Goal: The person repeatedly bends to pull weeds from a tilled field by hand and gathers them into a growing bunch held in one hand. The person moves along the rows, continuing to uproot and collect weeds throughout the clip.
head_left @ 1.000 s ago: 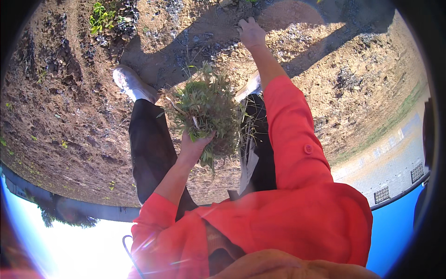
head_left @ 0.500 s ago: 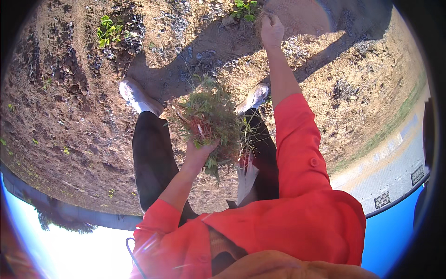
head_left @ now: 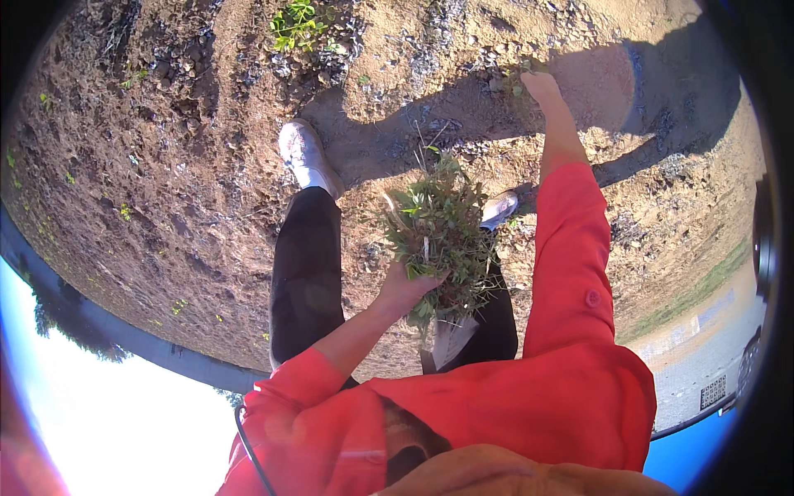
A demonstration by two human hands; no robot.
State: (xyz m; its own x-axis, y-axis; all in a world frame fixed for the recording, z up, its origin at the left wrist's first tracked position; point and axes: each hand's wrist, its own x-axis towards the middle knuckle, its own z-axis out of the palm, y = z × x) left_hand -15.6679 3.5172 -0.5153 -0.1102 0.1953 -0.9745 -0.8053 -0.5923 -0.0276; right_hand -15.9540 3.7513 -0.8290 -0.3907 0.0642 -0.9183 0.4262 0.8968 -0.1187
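Observation:
My left hand point(head_left: 411, 287) is closed round a thick bunch of pulled weeds point(head_left: 442, 223), with green leaves and thin stems spreading out above and below the grip. The bunch hangs in front of my right leg and hides part of it. Far out to the right, my right arm stretches to the ground, where my right hand point(head_left: 542, 86) is closed at a small weed point(head_left: 514, 81). Its fingertips lie in shadow, so their grip shows only in part.
Dry brown soil point(head_left: 207, 223) with leaf litter surrounds my shoes point(head_left: 306, 151). A bright green plant point(head_left: 298, 26) grows at the far side. Something pale and cloth-like point(head_left: 455, 339) hangs by my right leg. A paved strip point(head_left: 695, 347) runs along the right.
The view has shifted, so the ground and my legs sit further right. My right hand remains stretched to the ground, and the bunch stays in my left hand, turned somewhat.

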